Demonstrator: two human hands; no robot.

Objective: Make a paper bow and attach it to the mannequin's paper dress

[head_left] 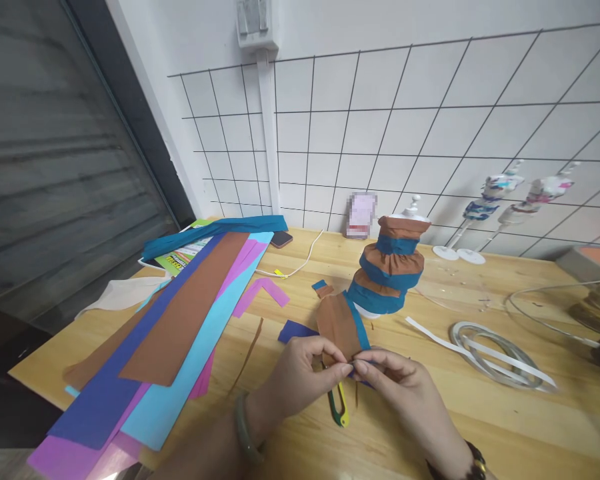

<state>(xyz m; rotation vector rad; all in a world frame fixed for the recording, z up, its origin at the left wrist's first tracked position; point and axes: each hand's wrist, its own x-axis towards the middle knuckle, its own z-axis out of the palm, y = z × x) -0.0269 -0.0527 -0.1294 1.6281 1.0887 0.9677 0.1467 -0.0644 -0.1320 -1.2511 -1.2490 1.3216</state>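
Observation:
My left hand (313, 370) and my right hand (400, 387) meet at their fingertips, each in a pinch. Something small and dark sits between the fingers, too hidden to name. Just behind them lies a brown piece with a blue edge (339, 323), which reaches toward a small dress form (393, 267). Brown and blue bands wrap this form, gathered at its waist. A dark blue strip (296, 331) shows beyond my left hand. Under my hands, yellow-green thread snips (339, 408) lie on the table, their upper part covered.
Long strips in brown (180, 313), blue, purple and light blue pile up on the left. A coiled white-grey band (500, 353) lies at right. Two slim white mannequins (495, 193) stand at the back, near a blurred pink object (361, 215). A phone (281, 239) lies behind the strips.

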